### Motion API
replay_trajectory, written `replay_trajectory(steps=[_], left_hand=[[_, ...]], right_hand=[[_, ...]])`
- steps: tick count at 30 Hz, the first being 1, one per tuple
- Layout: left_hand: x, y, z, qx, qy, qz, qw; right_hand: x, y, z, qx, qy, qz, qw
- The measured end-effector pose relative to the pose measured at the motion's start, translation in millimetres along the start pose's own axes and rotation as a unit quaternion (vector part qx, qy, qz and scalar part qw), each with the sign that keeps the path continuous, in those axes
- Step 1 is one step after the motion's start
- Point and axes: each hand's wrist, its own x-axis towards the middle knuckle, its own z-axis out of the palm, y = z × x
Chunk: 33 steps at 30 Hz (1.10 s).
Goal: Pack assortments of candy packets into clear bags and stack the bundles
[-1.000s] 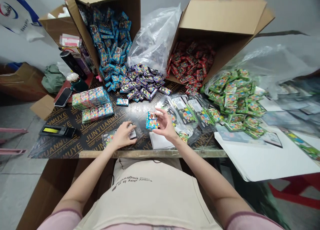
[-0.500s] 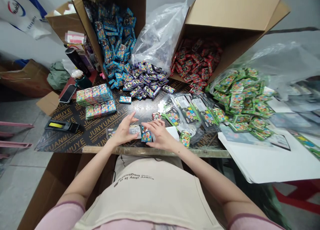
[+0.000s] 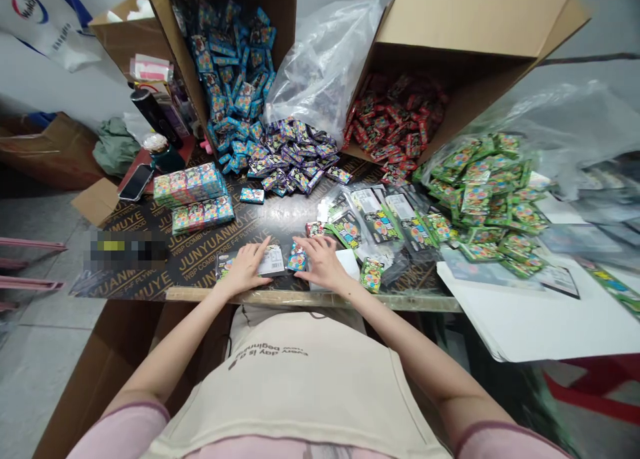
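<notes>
Black printed plywood tabletop [image 3: 210, 262]. Purple foil packets [image 3: 295, 159] heaped along its far edge, colourful boxed packs [image 3: 193, 196] stacked at its left, clear-bagged card packs [image 3: 380, 219] spread at its right.

From here this reads as a packing room or small stockroom: a bare concrete floor [image 3: 40, 359] runs off at nine o'clock, and open cardboard cartons [image 3: 475, 19] of bright foil packets [image 3: 225, 79] lie tipped at eleven and one o'clock. Sorted heaps cover a printed plywood worktable [image 3: 210, 262] at twelve.
</notes>
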Motion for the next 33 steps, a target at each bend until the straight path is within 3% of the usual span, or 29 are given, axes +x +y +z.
replay_trajectory(steps=[4, 9, 11, 15, 17, 20, 22, 26, 30, 33], left_hand=[[-1, 0, -8.3, -0.052, 0.047, 0.018, 0.997], [0, 4, -17.7, -0.082, 0.057, 0.045, 0.994], [2, 2, -20.5, -0.085, 0.071, 0.04, 0.993], [4, -4, -26.4, -0.092, 0.115, 0.009, 0.989], [5, -6, -28.3, -0.1, 0.128, -0.002, 0.987], [8, -7, -26.5, -0.108, 0.129, -0.013, 0.986], [9, -9, -20.7, -0.107, 0.116, -0.026, 0.987], [9, -15, -1.1, -0.07, 0.056, -0.035, 0.995], [7, -19, 12.3, -0.051, 0.043, -0.032, 0.997], [4, -20, 10.8, -0.069, 0.036, -0.034, 0.996]], right_hand=[[2, 1, 5, 0.086, -0.029, -0.029, 0.995], [11, 7, 4, 0.145, -0.042, -0.092, 0.984], [13, 9, 6, 0.143, -0.004, -0.088, 0.986], [12, 1, 14, 0.134, 0.108, -0.001, 0.985], [9, -7, 16, 0.161, 0.086, -0.007, 0.983], [15, -13, 16, 0.201, 0.005, -0.069, 0.977], [32, -4, 12, 0.194, 0.013, -0.061, 0.979], [101, 44, 0, 0.083, 0.136, 0.076, 0.984], [167, 91, -11, 0.003, 0.084, 0.163, 0.983], [187, 100, -12, 0.024, 0.066, 0.171, 0.983]])
